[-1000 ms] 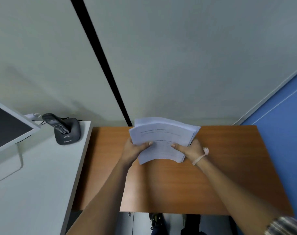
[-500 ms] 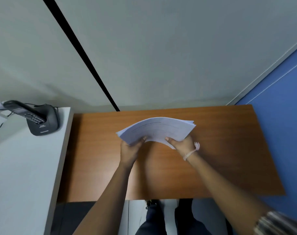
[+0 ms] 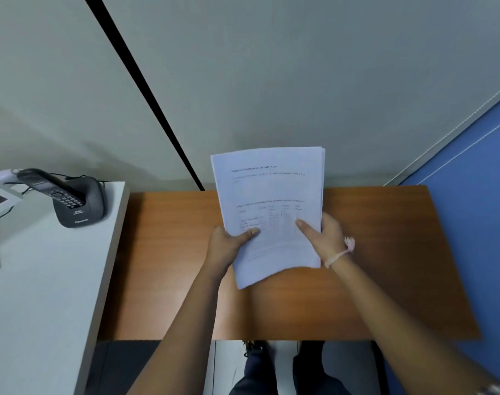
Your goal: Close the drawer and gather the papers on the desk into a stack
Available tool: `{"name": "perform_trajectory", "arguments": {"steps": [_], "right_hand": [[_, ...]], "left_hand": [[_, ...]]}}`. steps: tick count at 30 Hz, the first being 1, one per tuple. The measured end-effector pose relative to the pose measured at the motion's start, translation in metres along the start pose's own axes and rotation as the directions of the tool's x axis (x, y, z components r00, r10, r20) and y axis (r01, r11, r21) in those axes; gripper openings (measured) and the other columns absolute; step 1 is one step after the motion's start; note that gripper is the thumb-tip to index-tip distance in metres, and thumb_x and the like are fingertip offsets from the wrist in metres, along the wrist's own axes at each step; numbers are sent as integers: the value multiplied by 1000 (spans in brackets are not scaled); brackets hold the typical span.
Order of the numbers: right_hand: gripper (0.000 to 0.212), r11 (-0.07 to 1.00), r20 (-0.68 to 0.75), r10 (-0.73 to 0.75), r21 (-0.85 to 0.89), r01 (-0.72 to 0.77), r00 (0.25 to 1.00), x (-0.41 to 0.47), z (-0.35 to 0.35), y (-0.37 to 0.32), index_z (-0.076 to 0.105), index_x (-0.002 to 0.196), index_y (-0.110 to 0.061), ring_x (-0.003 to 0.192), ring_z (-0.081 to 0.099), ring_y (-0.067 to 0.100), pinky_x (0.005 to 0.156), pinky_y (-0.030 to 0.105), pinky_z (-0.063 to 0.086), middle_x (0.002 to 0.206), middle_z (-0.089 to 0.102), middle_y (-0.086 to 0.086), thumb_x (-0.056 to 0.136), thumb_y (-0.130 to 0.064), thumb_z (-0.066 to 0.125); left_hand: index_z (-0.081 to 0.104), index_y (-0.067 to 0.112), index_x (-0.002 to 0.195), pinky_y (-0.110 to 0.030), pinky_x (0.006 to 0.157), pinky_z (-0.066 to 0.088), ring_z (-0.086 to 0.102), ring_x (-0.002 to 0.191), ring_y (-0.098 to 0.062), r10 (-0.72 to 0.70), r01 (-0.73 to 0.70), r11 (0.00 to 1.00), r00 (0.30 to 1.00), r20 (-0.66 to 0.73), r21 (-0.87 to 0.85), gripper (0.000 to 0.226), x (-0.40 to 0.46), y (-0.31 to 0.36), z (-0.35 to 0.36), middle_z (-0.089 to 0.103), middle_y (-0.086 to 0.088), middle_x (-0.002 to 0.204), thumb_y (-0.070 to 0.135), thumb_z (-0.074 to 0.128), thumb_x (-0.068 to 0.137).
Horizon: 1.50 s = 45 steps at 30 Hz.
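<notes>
While both hands hold the gathered sheets upright above the brown wooden worktop (image 3: 385, 266), the step in hand appears to be squaring the bundle before it is laid down. The white printed paper stack (image 3: 271, 201) stands nearly vertical over the middle of the worktop, its lower corner seeming clear of the wood, though contact cannot be ruled out. The left hand (image 3: 228, 246) grips the stack's lower left edge with the thumb pressed on the front page, and the right hand (image 3: 325, 235), with a pale pink band at the wrist, clamps the lower right edge the same way. The top edges look close to flush, yet the bottom edge slants, so some sheets are likely still offset. To do this well, the person should loosen the pinch slightly, tap the bottom edge on the worktop so the sheets settle level, then lower the stack flat. No drawer is visible. A dark grey cordless phone on its cradle (image 3: 71, 201) sits well left of the stack on an adjoining white surface.
</notes>
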State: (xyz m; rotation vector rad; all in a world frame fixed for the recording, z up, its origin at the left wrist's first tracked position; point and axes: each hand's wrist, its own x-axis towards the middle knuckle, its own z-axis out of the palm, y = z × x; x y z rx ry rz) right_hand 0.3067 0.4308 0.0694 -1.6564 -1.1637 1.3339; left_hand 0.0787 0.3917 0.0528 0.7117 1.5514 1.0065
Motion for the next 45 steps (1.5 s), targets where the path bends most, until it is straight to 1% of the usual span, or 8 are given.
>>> {"name": "perform_trajectory", "arguments": {"steps": [5, 10, 13, 16, 20, 23, 35, 45], "right_hand": [[21, 973, 8, 226, -59, -225, 974, -9, -9, 51, 66, 110, 4, 94, 65, 23, 68, 11, 54, 109, 69, 11, 93, -2, 56], [14, 919, -16, 352, -184, -348, 936, -9, -5, 93, 71, 91, -13, 96, 70, 34, 89, 49, 56, 102, 74, 13, 92, -8, 58], [20, 912, -42, 350, -215, -350, 936, -6, -4, 96, 70, 108, -4, 95, 69, 29, 86, 39, 56, 102, 72, 7, 93, -8, 56], [19, 884, -37, 351, -315, -344, 936, -6, -6, 89, 71, 104, -7, 76, 65, 21, 63, 25, 51, 93, 73, 7, 94, -14, 56], [23, 842, -63, 346, -420, -340, 936, -5, -9, 83, 72, 100, -8, 77, 69, 26, 68, 32, 57, 91, 74, 6, 88, -25, 64], [45, 831, -101, 299, -461, -311, 949, -7, -11, 80, 63, 122, -6, 96, 67, 30, 80, 33, 52, 109, 70, 11, 84, -29, 69], [36, 824, -85, 282, -490, -286, 956, -11, -8, 74, 65, 122, -10, 88, 69, 26, 72, 25, 50, 110, 72, 8, 87, -19, 67], [48, 760, -186, 281, -557, -336, 942, -16, -19, 99, 64, 120, -17, 104, 65, 26, 91, 41, 53, 112, 70, 6, 81, -45, 65]], "left_hand": [[80, 9, 107, -39, 81, 65, 79, 95, -24, -176, 173, 977, 984, 13, 127, 35, -3, -42, 7, 81, -9, 111, 13, 92, 74], [72, 15, 113, -37, 82, 60, 73, 95, -21, -186, 230, 890, 971, -148, 393, 36, -4, -76, 21, 78, 4, 109, 21, 86, 80], [68, 22, 111, -31, 75, 53, 69, 91, -20, -153, 241, 823, 966, -207, 515, 30, -8, -78, 28, 72, 11, 105, 23, 80, 83], [68, 24, 112, -30, 72, 51, 69, 94, -20, -129, 253, 774, 961, -246, 580, 33, -9, -79, 31, 74, 9, 113, 27, 80, 82], [55, 29, 138, -37, 77, 55, 65, 114, -25, -83, 250, 721, 957, -278, 646, 71, -7, -81, 26, 60, 3, 131, 37, 86, 75], [47, 30, 148, -39, 79, 56, 61, 120, -26, -70, 233, 712, 962, -263, 663, 83, -5, -82, 23, 52, 0, 136, 39, 87, 76], [47, 28, 151, -42, 85, 59, 62, 118, -26, -61, 210, 706, 970, -237, 676, 76, 1, -85, 22, 49, -2, 139, 24, 81, 84], [54, 24, 144, -34, 86, 51, 60, 119, -23, -33, 198, 832, 950, -311, 518, 78, -10, -90, 7, 58, -2, 130, 54, 81, 77]]}}
